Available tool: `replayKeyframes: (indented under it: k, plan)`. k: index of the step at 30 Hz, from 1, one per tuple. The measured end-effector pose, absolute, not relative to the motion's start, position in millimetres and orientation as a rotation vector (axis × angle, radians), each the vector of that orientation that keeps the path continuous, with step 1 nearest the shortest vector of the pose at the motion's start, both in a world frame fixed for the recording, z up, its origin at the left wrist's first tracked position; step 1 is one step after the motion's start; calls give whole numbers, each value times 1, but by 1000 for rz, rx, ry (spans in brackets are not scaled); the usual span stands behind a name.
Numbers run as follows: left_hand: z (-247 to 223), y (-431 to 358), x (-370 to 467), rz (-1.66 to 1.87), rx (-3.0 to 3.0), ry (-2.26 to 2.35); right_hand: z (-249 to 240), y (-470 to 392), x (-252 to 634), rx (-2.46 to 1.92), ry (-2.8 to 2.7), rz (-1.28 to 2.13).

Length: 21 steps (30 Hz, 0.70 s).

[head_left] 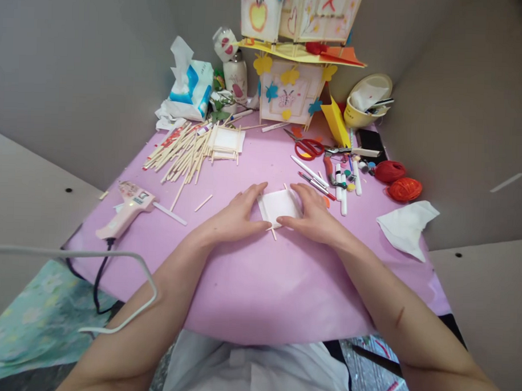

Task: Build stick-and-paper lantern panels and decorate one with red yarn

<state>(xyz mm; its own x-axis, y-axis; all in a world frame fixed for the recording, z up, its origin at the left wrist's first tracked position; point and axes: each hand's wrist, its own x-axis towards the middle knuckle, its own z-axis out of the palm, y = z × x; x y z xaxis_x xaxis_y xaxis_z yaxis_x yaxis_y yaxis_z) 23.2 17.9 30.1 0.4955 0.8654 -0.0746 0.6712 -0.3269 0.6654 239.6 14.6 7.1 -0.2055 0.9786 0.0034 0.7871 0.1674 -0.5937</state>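
Observation:
A small white paper panel (pixel 280 207) with thin wooden sticks along its edges lies in front of me on the table. My left hand (pixel 244 213) holds its left edge, thumb at the near corner and fingers toward the far one. On the opposite side my right hand (pixel 313 215) grips the right edge, with the thumb over the near corner. A stick end (pixel 274 234) pokes out below the panel. Parts of both side edges are hidden under my fingers.
Left lie a pink glue gun (pixel 127 205), a pile of wooden sticks (pixel 181 153) and a stick frame (pixel 226 140). A decorated paper house (pixel 285 96) stands behind. Right are red scissors (pixel 309 148), pliers (pixel 329 168), markers (pixel 344 192), red yarn (pixel 404 189) and a tissue (pixel 408 226).

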Motion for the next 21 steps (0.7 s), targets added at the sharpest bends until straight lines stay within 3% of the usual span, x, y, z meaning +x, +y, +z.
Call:
replayKeyframes:
  k: [21]
  plan:
    - [16,18,25,295,2191,1286,2,17,226,-1695,-2157,669]
